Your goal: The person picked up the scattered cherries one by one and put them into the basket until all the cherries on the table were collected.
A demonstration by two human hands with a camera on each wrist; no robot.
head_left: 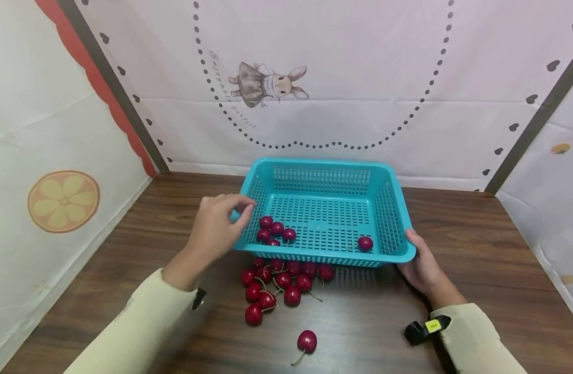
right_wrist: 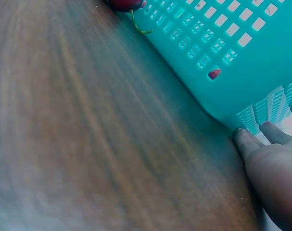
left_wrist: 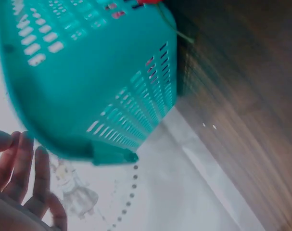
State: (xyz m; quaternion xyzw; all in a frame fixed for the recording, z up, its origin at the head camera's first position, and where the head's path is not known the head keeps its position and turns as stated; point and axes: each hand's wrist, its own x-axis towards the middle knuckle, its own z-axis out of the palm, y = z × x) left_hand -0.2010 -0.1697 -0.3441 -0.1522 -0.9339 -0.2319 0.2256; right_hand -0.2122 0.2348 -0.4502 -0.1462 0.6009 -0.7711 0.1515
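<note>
A turquoise plastic basket (head_left: 314, 258) sits on the table, with several red cherries (head_left: 277, 228) inside at its front left and another cherry (head_left: 365, 243) at its front right. My left hand (head_left: 216, 223) hovers at the basket's left rim. Its thumb and index finger are bent close together, and nothing shows between them; in the left wrist view its other fingers (left_wrist: 42, 178) look loosely bent. My right hand (head_left: 422, 262) holds the basket's front right corner, thumb at the rim and fingers (right_wrist: 278, 132) along the outer side. Several stemmed cherries (head_left: 282, 280) lie before the basket.
One cherry (head_left: 307, 341) with a stem lies apart, nearer the front of the dark wooden table (head_left: 361, 322). A printed white cloth (head_left: 351, 78) hangs behind the basket, and more cloth (head_left: 43, 130) covers the left and right sides.
</note>
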